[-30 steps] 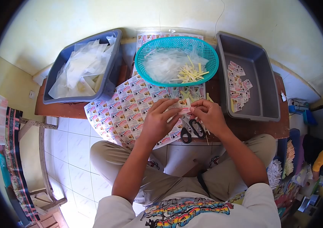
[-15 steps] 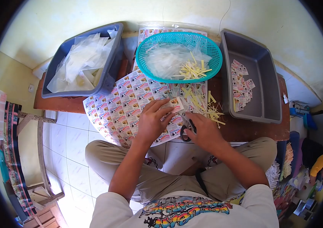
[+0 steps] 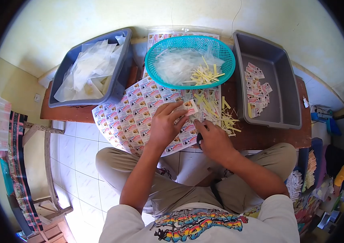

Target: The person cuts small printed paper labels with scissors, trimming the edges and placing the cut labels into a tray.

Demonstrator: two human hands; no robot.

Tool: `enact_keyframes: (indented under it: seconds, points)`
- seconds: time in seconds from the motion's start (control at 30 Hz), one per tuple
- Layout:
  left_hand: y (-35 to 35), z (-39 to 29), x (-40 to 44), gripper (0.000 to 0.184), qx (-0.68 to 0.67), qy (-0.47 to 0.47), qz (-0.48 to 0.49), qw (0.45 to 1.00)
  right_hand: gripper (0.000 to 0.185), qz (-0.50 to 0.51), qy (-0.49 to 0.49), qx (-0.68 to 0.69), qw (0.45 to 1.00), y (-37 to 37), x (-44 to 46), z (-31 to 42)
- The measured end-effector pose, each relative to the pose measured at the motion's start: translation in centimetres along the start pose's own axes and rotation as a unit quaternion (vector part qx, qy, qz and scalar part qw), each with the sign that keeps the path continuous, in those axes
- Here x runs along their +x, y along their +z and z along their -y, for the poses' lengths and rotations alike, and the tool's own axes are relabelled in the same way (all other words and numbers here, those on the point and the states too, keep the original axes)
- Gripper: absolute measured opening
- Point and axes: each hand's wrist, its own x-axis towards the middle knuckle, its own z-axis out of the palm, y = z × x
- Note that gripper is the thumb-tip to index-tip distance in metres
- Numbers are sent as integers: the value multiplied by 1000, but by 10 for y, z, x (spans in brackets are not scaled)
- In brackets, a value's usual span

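My left hand [image 3: 166,124] pinches a small printed label [image 3: 190,107] between thumb and fingers, above the large printed sheet [image 3: 139,109]. Wrapped round the black-handled scissors [image 3: 199,139], my right hand [image 3: 215,139] is just right of the label; it hides most of the handles and blades. Thin yellow strips [image 3: 229,121] lie scattered beyond my right hand. Behind both hands stands a turquoise mesh basket [image 3: 149,67] with clear plastic bags [image 3: 180,67] and more yellow strips [image 3: 206,75].
A grey-blue tub [image 3: 119,67] of plastic bags stands at the left. The grey tub [image 3: 293,101] at the right holds cut labels [image 3: 257,91]. At the far right is another person's yellow sleeve [image 3: 342,174].
My right hand has let go of the label's edge and taken hold of the scissors, which lay on the sheet before. My left hand has shifted slightly, still pinching the label.
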Motion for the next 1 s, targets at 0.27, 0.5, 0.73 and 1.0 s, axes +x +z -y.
enact_keyframes:
  seconds: [0.27, 0.5, 0.73, 1.0]
  points:
    - [-12, -1, 5, 21, -1, 2, -38, 999, 74, -4, 35, 156, 987, -24, -9, -11]
    - [-16, 0, 7, 23, 17, 4, -76, 997, 83, 63, 80, 200, 974, -42, -19, -12]
    - [-26, 1, 15, 20, 22, -8, -119, 993, 100, 73, 100, 297, 947, -55, -26, -8]
    - [-22, 0, 11, 16, 22, 22, -110, 993, 106, 54, 78, 381, 920, -61, -28, -4]
